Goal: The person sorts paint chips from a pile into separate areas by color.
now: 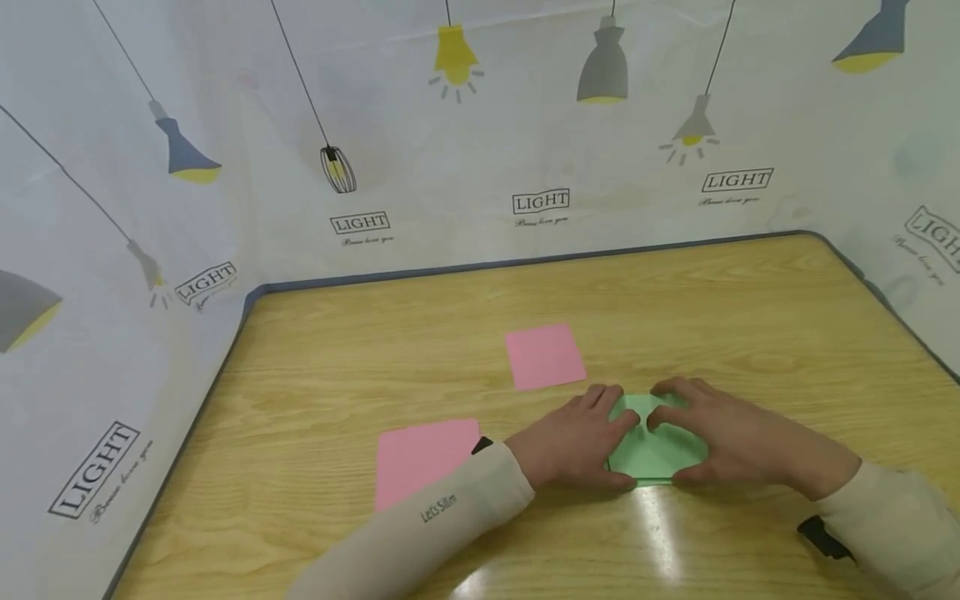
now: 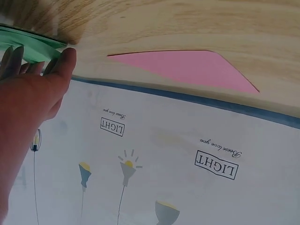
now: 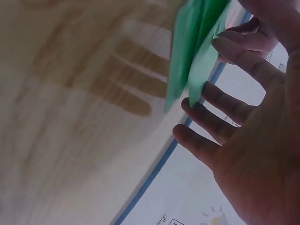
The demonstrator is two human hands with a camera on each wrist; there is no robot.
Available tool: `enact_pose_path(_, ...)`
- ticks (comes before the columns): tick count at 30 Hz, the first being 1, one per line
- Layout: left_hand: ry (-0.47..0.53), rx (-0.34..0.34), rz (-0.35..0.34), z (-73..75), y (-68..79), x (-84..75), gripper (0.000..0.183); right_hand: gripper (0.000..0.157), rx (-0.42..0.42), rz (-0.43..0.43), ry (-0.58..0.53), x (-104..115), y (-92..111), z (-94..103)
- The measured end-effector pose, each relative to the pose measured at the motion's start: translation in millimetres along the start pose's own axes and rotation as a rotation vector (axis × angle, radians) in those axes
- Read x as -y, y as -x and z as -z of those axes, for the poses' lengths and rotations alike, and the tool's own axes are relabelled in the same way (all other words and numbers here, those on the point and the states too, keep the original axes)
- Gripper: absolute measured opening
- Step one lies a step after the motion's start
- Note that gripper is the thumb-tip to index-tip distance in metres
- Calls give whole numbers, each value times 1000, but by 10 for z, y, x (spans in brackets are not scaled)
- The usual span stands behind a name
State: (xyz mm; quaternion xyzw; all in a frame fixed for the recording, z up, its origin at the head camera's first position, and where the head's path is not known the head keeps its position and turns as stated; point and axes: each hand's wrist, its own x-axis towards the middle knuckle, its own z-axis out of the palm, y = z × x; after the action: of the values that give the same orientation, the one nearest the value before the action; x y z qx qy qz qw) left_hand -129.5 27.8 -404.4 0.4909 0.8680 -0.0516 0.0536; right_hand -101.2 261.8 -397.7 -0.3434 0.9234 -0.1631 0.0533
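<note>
A folded sheet of green paper lies on the table between both hands. My left hand holds its left side, the thumb by the near edge and fingertips towards the far edge. On the other side, my right hand holds it in the same way, with the thumb near and the fingers curved over the top. In the right wrist view, the green paper shows separated layers, and the fingers are spread along it. The left wrist view shows the left hand touching the green paper.
A pink square of paper lies behind the hands. Another pink sheet lies to the left, partly under the left forearm. The wooden table is bordered by a white printed cloth wall at the back and sides.
</note>
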Motion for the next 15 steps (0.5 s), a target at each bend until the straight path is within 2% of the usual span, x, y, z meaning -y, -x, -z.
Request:
enact_pose_path(5,11,14,-3,-19,27,9,66,52,-5,19,-9,-30,-18,-68)
enact_pose_path(15,32,27,-26,-55,50,35,66,45,-19,71,-34,-36,-59,-59)
